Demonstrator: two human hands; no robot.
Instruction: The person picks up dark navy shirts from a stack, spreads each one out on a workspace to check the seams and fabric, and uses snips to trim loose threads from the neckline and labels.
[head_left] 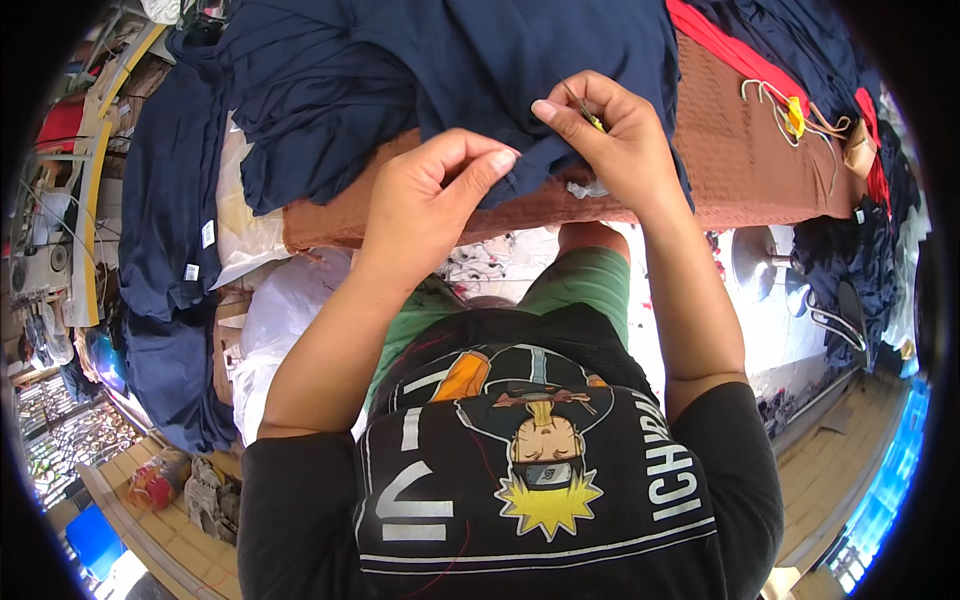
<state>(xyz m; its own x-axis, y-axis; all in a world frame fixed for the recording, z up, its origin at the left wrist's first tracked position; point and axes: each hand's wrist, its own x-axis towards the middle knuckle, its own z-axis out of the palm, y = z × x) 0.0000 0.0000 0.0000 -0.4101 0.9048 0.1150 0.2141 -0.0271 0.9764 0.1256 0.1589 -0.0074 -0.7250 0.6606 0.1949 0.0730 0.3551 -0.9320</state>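
A dark navy cloth garment (470, 70) lies spread over the brown-covered table in front of me. My left hand (430, 190) pinches its near edge between thumb and forefinger. Just to the right, my right hand (625, 145) is closed around small thread snips (597, 122), with a bit of yellow and a thin metal blade showing between the fingers. A folded flap of the navy cloth (548, 160) runs between the two hands. Whether the right fingers also grip the cloth is hard to see.
The table's brown cloth (740, 150) shows at right, with a red strip (730, 45) and white hangers tied with yellow (795, 115). More navy garments (170, 200) hang at left beside clear plastic (245, 200). A white plastic bag (285, 310) sits below, and a wooden bench (840, 470) stands lower right.
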